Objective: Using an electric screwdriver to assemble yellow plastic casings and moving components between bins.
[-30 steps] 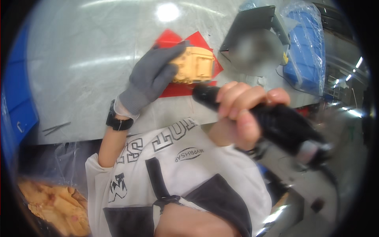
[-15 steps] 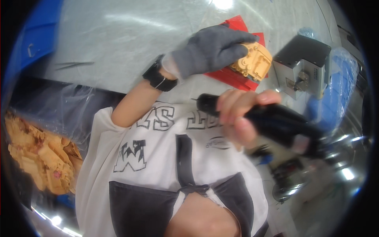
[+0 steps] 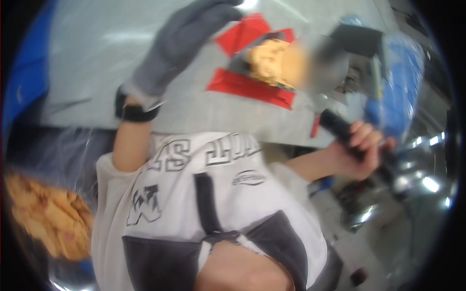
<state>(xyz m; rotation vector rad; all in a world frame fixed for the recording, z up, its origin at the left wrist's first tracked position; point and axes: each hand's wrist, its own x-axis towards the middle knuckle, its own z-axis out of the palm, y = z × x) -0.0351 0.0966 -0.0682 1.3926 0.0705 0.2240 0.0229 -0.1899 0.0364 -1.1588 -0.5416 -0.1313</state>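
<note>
My left hand (image 3: 182, 41), in a grey glove, reaches up to the top edge with its fingers stretched out. Nothing shows in it, though the fingertips are close to the edge of view. To its right, a yellow-orange moulded plastic part (image 3: 268, 62) rests on a dark holder between strips of red tape (image 3: 252, 89). My bare right hand (image 3: 361, 150) is wrapped round a black electric screwdriver (image 3: 336, 125), off to the right of the part. A smeared orange-and-grey round shape (image 3: 323, 63) covers the part's right side; its kind is unclear.
A dark-topped metal box (image 3: 357, 39) stands behind on the right, beside blue material in clear plastic (image 3: 400, 82). Many yellow-orange parts (image 3: 51, 216) lie in a lined container at lower left. A blue bin (image 3: 29, 63) is at the far left, next to the grey tabletop (image 3: 102, 58).
My left hand has let go of the yellow-orange part and moved up and left. My right hand has carried the screwdriver to the right. The blurred round shape has appeared beside the part.
</note>
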